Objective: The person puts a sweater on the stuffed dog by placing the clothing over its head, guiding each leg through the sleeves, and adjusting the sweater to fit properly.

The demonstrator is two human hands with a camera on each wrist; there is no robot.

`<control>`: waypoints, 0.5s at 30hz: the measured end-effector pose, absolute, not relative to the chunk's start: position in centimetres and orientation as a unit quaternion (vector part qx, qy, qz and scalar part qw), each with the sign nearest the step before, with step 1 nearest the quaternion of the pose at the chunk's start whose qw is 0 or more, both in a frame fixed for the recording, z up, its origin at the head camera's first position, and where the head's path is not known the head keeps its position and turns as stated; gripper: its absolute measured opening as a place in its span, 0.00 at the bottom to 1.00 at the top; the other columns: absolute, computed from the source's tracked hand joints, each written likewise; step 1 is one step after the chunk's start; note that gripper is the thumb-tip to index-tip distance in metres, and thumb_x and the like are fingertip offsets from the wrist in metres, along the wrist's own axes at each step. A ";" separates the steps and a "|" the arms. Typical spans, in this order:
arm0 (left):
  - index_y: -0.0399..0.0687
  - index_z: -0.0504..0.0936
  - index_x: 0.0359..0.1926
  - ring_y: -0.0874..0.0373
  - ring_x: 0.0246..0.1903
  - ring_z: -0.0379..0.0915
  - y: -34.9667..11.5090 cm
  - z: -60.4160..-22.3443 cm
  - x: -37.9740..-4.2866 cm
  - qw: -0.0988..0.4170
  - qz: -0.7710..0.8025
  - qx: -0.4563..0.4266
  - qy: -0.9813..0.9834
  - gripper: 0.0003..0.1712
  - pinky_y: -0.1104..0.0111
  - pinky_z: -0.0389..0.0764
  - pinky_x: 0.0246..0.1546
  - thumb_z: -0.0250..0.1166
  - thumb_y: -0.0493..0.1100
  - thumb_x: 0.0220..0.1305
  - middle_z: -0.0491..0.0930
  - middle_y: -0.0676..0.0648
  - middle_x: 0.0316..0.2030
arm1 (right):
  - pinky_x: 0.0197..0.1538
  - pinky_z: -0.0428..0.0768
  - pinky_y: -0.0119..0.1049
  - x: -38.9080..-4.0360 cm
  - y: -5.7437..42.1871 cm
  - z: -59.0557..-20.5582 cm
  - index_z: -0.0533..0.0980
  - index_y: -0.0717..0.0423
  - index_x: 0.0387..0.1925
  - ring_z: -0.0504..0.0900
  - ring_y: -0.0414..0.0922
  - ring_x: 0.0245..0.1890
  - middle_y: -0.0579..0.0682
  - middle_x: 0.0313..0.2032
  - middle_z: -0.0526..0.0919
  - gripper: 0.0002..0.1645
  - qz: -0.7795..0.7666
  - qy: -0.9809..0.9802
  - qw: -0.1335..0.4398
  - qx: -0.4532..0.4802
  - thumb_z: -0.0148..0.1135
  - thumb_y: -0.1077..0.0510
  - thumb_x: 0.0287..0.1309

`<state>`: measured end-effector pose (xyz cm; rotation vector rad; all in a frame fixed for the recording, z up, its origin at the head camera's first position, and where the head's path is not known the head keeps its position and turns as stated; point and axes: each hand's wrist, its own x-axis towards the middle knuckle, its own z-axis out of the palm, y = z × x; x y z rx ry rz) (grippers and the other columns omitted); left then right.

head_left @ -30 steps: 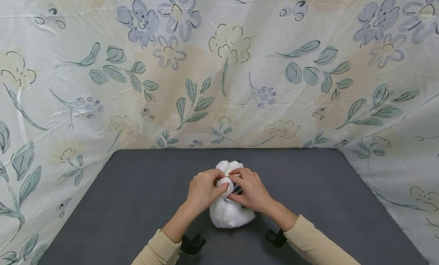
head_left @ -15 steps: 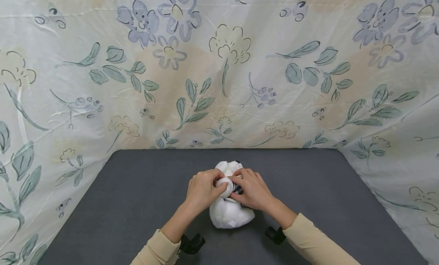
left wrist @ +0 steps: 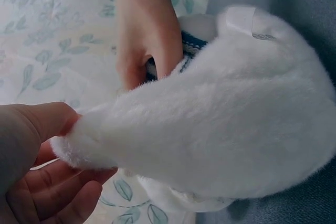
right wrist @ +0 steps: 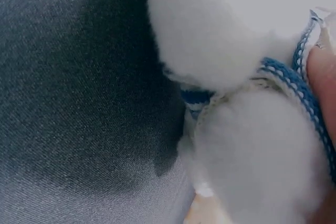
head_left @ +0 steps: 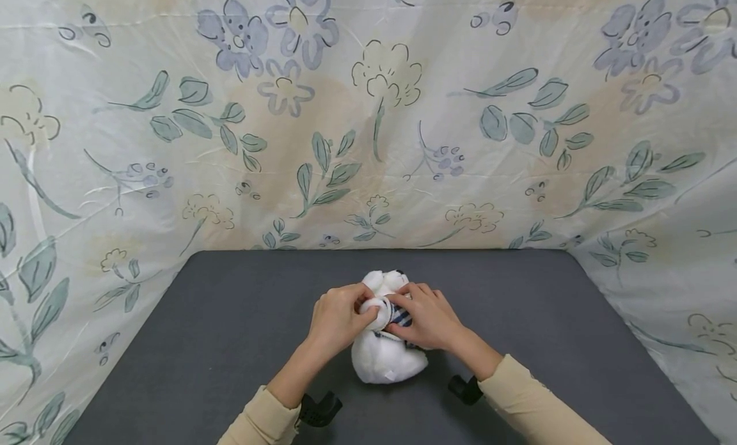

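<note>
A white plush toy [head_left: 384, 360] lies on the grey table, wearing a blue-and-white striped knitted garment [head_left: 401, 316]. My left hand [head_left: 338, 317] pinches a rounded white limb [left wrist: 86, 142] of the toy between thumb and fingers. On the other side, my right hand [head_left: 430, 318] grips the knitted garment's edge beside that limb. Close up in the right wrist view, the blue-trimmed knit edge [right wrist: 302, 90] runs around the white fur, with a fingertip against it. A white tag [left wrist: 240, 20] sticks out of the toy's fur. Hands and fur hide part of the garment.
The dark grey table [head_left: 242, 317] spreads around the toy. A floral curtain [head_left: 380, 144] stands behind it and along both sides. Black wrist mounts [head_left: 319, 410] hang under the forearms, close above the tabletop.
My hands have drawn slightly apart. More of the striped knit now shows between them, and the left hand with the white limb has shifted a little left. The toy's body stays put.
</note>
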<state>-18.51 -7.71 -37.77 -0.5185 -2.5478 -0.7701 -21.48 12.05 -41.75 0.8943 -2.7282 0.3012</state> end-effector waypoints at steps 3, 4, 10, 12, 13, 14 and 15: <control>0.57 0.79 0.24 0.70 0.14 0.59 -7.6 -37.7 -18.5 0.212 -0.278 -0.188 -0.918 0.05 0.76 0.59 0.13 0.69 0.45 0.48 0.69 0.61 0.14 | 0.40 0.70 0.47 -21.5 12.1 -41.9 0.74 0.39 0.54 0.73 0.50 0.48 0.47 0.47 0.74 0.30 0.104 -0.938 0.128 0.306 0.62 0.37 0.49; 0.56 0.79 0.24 0.70 0.14 0.60 -7.6 -37.7 -18.5 0.210 -0.278 -0.188 -0.918 0.05 0.75 0.60 0.13 0.69 0.45 0.48 0.69 0.61 0.14 | 0.40 0.70 0.47 -21.5 12.1 -41.9 0.74 0.39 0.54 0.73 0.51 0.48 0.47 0.46 0.74 0.30 0.106 -0.937 0.130 0.307 0.63 0.37 0.49; 0.55 0.80 0.26 0.70 0.16 0.63 -7.6 -37.8 -18.5 0.185 -0.284 -0.187 -0.922 0.05 0.75 0.63 0.15 0.68 0.46 0.49 0.72 0.60 0.17 | 0.39 0.70 0.47 -21.4 12.1 -42.4 0.74 0.42 0.56 0.74 0.51 0.46 0.48 0.46 0.74 0.31 0.136 -0.929 0.145 0.311 0.65 0.40 0.48; 0.55 0.80 0.27 0.70 0.17 0.63 -7.6 -37.8 -18.5 0.175 -0.287 -0.186 -0.923 0.05 0.75 0.63 0.16 0.68 0.46 0.50 0.72 0.59 0.18 | 0.40 0.70 0.46 -21.3 12.0 -42.5 0.73 0.41 0.57 0.73 0.51 0.47 0.49 0.47 0.74 0.32 0.147 -0.926 0.153 0.311 0.65 0.40 0.48; 0.55 0.80 0.28 0.69 0.17 0.64 -7.6 -37.8 -18.5 0.170 -0.289 -0.186 -0.924 0.05 0.75 0.64 0.16 0.68 0.46 0.50 0.72 0.59 0.18 | 0.40 0.70 0.46 -21.2 12.0 -42.5 0.73 0.42 0.57 0.73 0.51 0.47 0.49 0.48 0.74 0.33 0.151 -0.924 0.159 0.313 0.65 0.41 0.48; 0.55 0.80 0.28 0.69 0.17 0.64 -7.6 -37.8 -18.5 0.165 -0.291 -0.185 -0.924 0.05 0.75 0.64 0.16 0.68 0.46 0.50 0.72 0.59 0.18 | 0.41 0.70 0.47 -21.2 12.0 -42.5 0.72 0.41 0.58 0.73 0.51 0.48 0.49 0.49 0.74 0.33 0.155 -0.921 0.165 0.316 0.66 0.41 0.48; 0.54 0.80 0.29 0.69 0.17 0.64 -7.6 -37.8 -18.5 0.162 -0.294 -0.185 -0.924 0.05 0.75 0.64 0.16 0.68 0.46 0.50 0.72 0.58 0.19 | 0.42 0.70 0.48 -21.1 11.9 -42.5 0.72 0.41 0.58 0.72 0.51 0.49 0.49 0.50 0.74 0.33 0.160 -0.918 0.171 0.319 0.66 0.42 0.48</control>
